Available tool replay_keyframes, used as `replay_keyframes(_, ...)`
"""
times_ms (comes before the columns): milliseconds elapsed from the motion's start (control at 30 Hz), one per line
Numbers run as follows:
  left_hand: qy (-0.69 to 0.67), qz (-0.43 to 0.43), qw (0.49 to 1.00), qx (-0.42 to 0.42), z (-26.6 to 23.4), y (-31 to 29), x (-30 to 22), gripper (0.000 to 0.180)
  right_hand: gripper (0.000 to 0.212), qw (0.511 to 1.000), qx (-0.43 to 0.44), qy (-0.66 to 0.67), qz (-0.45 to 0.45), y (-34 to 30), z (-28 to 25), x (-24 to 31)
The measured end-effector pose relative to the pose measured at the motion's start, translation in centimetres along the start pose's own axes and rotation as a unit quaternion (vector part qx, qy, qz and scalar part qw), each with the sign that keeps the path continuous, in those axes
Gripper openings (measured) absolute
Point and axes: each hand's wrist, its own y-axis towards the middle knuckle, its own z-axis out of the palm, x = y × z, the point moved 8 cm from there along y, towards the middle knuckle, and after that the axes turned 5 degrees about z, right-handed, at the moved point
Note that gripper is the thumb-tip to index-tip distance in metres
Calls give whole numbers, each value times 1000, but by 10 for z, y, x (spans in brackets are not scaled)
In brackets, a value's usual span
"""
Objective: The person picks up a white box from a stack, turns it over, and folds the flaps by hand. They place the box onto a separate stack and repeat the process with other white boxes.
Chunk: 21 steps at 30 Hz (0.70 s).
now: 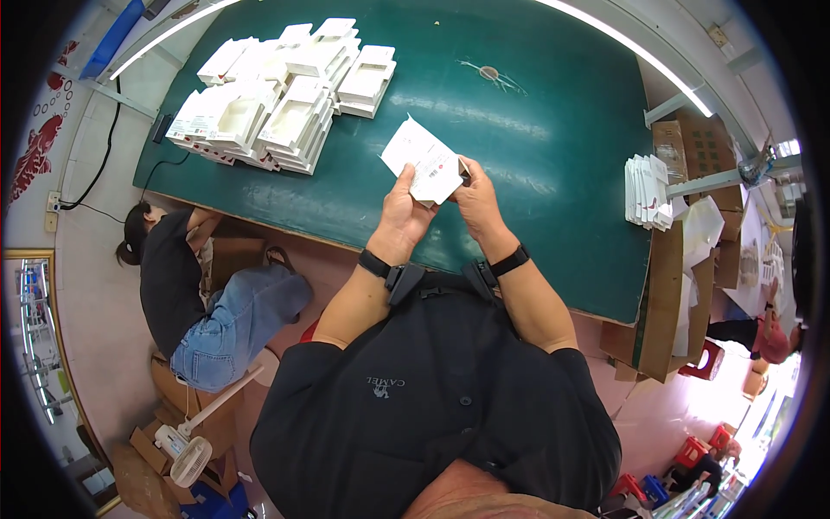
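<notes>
A white folding carton (422,163) with small dark and red print is held over the near part of the green table (553,164). My left hand (405,212) grips its near left edge, thumb on top and fingers beneath. At its right end my right hand (474,197) holds the carton's edge, with the fingers closed around it and partly hidden. An upper flap of the carton stands out at its far left corner. Black bands circle both of my wrists.
Stacks of white box trays (298,121) cover the table's far left. Several flat white cartons (647,192) lie at its right edge, beside brown cardboard boxes (661,294). To my left a person (186,285) bends under the table, near a white fan (190,458).
</notes>
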Motion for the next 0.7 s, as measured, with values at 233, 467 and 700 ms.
replay_keyframes(233,-22,34,999,35,3,-1,-4,46,54,990,80,84,82,-20,29,4)
replay_keyframes(467,-35,74,995,55,-9,11,-3,52,58,992,94,36,69,-30,34,-12)
replay_keyframes(700,-54,77,994,51,2,-1,-4,50,54,993,13,-117,-7,-27,22,-3)
